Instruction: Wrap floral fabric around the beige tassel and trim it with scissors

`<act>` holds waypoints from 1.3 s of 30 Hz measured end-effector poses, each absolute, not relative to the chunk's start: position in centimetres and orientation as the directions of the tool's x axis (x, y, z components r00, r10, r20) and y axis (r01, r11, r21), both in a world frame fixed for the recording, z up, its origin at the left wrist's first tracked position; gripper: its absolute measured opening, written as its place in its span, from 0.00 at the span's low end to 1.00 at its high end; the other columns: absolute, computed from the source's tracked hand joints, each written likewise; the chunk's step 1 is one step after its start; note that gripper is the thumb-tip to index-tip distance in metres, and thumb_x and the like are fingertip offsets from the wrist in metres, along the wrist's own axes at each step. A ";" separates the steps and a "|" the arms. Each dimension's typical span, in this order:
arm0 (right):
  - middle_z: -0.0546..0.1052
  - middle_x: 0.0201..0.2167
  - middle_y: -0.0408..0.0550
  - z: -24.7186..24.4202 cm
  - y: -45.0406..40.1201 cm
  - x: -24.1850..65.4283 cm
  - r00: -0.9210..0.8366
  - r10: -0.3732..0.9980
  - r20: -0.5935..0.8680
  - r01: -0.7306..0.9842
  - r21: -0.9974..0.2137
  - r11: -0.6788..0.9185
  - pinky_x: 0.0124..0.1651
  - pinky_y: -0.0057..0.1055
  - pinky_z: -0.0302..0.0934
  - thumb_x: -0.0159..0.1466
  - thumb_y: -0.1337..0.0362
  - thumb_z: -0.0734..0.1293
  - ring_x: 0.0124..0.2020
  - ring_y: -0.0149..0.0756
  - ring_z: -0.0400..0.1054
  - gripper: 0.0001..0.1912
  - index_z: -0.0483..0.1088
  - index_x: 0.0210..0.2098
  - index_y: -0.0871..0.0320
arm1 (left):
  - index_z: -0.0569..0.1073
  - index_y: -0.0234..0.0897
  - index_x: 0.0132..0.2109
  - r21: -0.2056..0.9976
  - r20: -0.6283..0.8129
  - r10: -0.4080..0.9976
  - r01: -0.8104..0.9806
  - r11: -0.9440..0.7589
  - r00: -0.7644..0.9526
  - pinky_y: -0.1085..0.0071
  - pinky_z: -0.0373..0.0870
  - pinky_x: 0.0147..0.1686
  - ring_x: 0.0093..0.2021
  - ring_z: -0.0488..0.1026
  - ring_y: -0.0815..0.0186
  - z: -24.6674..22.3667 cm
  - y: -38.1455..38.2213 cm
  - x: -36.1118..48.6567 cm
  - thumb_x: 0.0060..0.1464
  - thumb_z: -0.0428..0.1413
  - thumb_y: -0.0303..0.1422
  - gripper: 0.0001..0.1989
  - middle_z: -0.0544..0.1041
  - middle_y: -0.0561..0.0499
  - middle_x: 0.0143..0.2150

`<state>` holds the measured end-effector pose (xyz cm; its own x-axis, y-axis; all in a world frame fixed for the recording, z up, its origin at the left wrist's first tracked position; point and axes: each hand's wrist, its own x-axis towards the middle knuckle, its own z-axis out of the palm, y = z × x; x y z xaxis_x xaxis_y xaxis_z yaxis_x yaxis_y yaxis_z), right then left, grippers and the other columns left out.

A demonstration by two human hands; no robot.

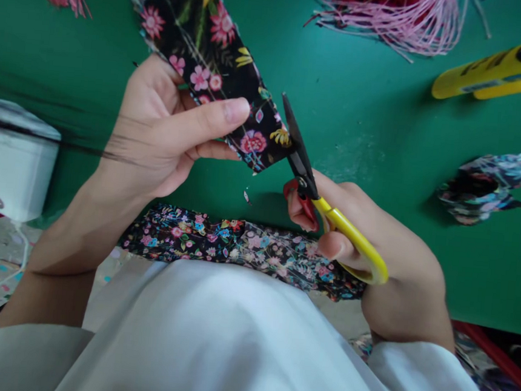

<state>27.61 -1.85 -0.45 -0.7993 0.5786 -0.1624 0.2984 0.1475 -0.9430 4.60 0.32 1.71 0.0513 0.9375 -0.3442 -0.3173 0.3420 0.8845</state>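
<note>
And your left hand (171,121) has fingers lost behind the floral strip (221,64), whose far end runs clean off the top edge! Up there the pink strands (394,24) get cropped too. Over on your right, the yellow container (490,72) slips past the frame, its lettering a blur. Dark streaks (33,131) smear across your wrist, and that speck (247,195) below? Too tiny to tell!

Black floral strip (215,58), plain green table (362,125).
Strip: pink and yellow blooms, some green leaf. Scissors (306,182): blackish blades, yellow and red handles. Cloth (220,243): dark, small pink and blue flowers. Tube (490,72): yellow, dark lettering. Threads (405,28): pale pink.
</note>
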 end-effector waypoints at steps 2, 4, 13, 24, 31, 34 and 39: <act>0.61 0.21 0.37 -0.8 -1.8 27.6 -0.802 0.578 -0.149 0.290 -0.944 0.159 0.20 0.26 0.45 0.63 0.32 0.48 0.18 0.23 0.51 0.32 0.56 0.33 0.56 | 0.77 0.37 0.34 0.885 -0.341 0.939 -0.320 0.338 0.049 0.79 0.78 0.21 0.26 0.79 0.70 1.7 0.3 4.6 0.46 0.64 0.20 0.09 0.78 0.57 0.30; 0.61 0.20 0.36 -1.0 -1.8 27.6 -0.801 0.580 -0.148 0.288 -0.945 0.157 0.20 0.26 0.45 0.63 0.32 0.48 0.18 0.22 0.51 0.32 0.56 0.34 0.56 | 0.78 0.36 0.35 0.883 -0.337 0.940 -0.331 0.333 0.048 0.78 0.79 0.21 0.27 0.79 0.70 1.7 0.3 4.6 0.46 0.64 0.20 0.09 0.79 0.57 0.31; 0.60 0.19 0.34 -0.9 -1.8 27.7 -0.804 0.581 -0.128 0.248 -0.960 0.132 0.19 0.25 0.44 0.64 0.33 0.49 0.17 0.22 0.48 0.30 0.55 0.33 0.56 | 0.78 0.36 0.36 0.854 -0.366 0.926 -0.364 0.373 0.090 0.81 0.78 0.23 0.27 0.78 0.72 1.8 0.1 4.5 0.48 0.63 0.20 0.08 0.79 0.57 0.30; 0.64 0.23 0.36 -1.0 -2.1 27.3 -0.765 0.639 -0.082 0.157 -0.986 0.061 0.21 0.22 0.51 0.63 0.33 0.50 0.19 0.20 0.54 0.31 0.57 0.34 0.56 | 0.77 0.35 0.35 0.812 -0.357 0.921 -0.436 0.388 0.154 0.79 0.80 0.28 0.28 0.78 0.74 1.8 0.4 4.3 0.52 0.60 0.21 0.06 0.80 0.57 0.30; 0.63 0.23 0.36 -1.0 -2.2 27.3 -0.738 0.658 -0.152 0.186 -0.982 -0.018 0.21 0.24 0.52 0.59 0.30 0.50 0.20 0.22 0.54 0.33 0.56 0.35 0.56 | 0.70 0.42 0.52 0.720 -0.538 0.806 -0.364 0.591 0.245 0.51 0.80 0.43 0.50 0.79 0.56 2.6 0.4 4.1 0.60 0.50 0.26 0.14 0.78 0.58 0.42; 0.64 0.26 0.38 -0.8 -2.1 27.3 -0.753 0.637 -0.162 0.199 -0.980 -0.013 0.22 0.26 0.54 0.58 0.29 0.50 0.22 0.23 0.56 0.34 0.56 0.36 0.56 | 0.66 0.47 0.59 0.709 -0.557 0.782 -0.330 0.624 0.281 0.55 0.81 0.42 0.49 0.80 0.57 2.5 0.2 4.0 0.59 0.52 0.27 0.21 0.77 0.57 0.46; 0.64 0.28 0.40 -0.8 -2.3 27.4 -0.764 0.631 -0.138 0.214 -0.976 0.046 0.24 0.28 0.56 0.60 0.30 0.48 0.24 0.26 0.57 0.34 0.55 0.36 0.56 | 0.69 0.47 0.57 0.713 -0.507 0.803 -0.371 0.595 0.313 0.73 0.80 0.30 0.33 0.79 0.73 2.3 0.3 4.2 0.50 0.51 0.19 0.28 0.74 0.62 0.35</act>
